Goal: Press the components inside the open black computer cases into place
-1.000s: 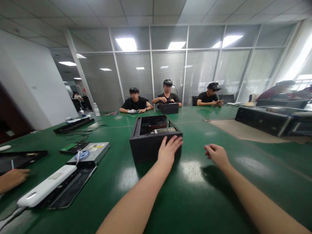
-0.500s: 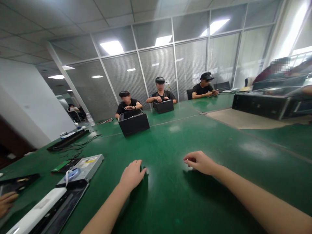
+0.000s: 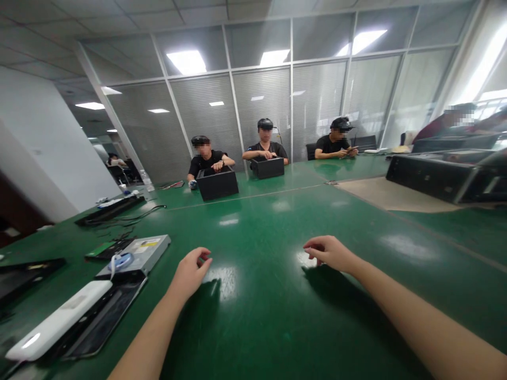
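My left hand [image 3: 190,273] hovers over the green table [image 3: 257,311], its fingers loosely curved and thumb apart. Nothing is in it. Opposite, my right hand [image 3: 329,254] is also raised a little above the tabletop, shadow beneath, fingers bent and apart with nothing between them. Nearest to my left hand is a silver optical drive [image 3: 152,250] with a yellow label and a blue-and-white cable coil [image 3: 122,260] on it. Beside the drive lies a long white plastic device [image 3: 59,319] over a black panel [image 3: 105,319].
Across the table, people sit by a black case [image 3: 217,184] and a smaller black box [image 3: 269,168]. A large black computer case [image 3: 430,177] stands on a tan sheet [image 3: 364,192] at right. Dark cables [image 3: 138,215] and a green circuit board [image 3: 103,249] lie at left.
My left hand has moved left, widening the gap between my hands. The black case opposite sits farther back, pulled toward a co-worker. Another person's hand at the left edge is gone from view.
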Available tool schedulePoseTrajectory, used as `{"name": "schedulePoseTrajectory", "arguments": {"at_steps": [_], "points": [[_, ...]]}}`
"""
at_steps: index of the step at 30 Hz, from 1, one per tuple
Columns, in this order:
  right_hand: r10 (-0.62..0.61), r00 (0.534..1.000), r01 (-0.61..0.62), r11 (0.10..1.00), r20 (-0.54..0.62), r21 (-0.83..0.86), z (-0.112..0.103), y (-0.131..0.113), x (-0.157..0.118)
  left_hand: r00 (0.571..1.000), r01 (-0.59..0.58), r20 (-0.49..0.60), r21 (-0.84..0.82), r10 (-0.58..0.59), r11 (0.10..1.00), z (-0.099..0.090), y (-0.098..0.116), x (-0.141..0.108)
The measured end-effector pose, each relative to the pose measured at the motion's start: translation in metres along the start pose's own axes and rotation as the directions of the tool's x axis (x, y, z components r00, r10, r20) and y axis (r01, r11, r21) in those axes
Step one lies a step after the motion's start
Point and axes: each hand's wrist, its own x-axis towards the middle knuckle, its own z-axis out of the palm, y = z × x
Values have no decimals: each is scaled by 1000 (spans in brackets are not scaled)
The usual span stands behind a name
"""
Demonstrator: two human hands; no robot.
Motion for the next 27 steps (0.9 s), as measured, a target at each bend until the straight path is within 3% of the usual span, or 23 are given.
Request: {"name": "schedulePoseTrajectory", "arguments": {"at_steps": [6, 14, 27], "points": [[-5, 1000, 5, 1000, -3, -21, -6, 1, -2, 999, 30, 19, -27, -29, 999, -3, 6, -5], [-16, 998, 19, 999, 60, -45, -2, 1, -3, 994, 68, 93, -62, -62, 996, 8, 8, -6], [-49, 999, 49, 999, 6, 16, 6, 4, 2, 991, 57, 129, -61, -48, 997, 6, 7, -3]]}}
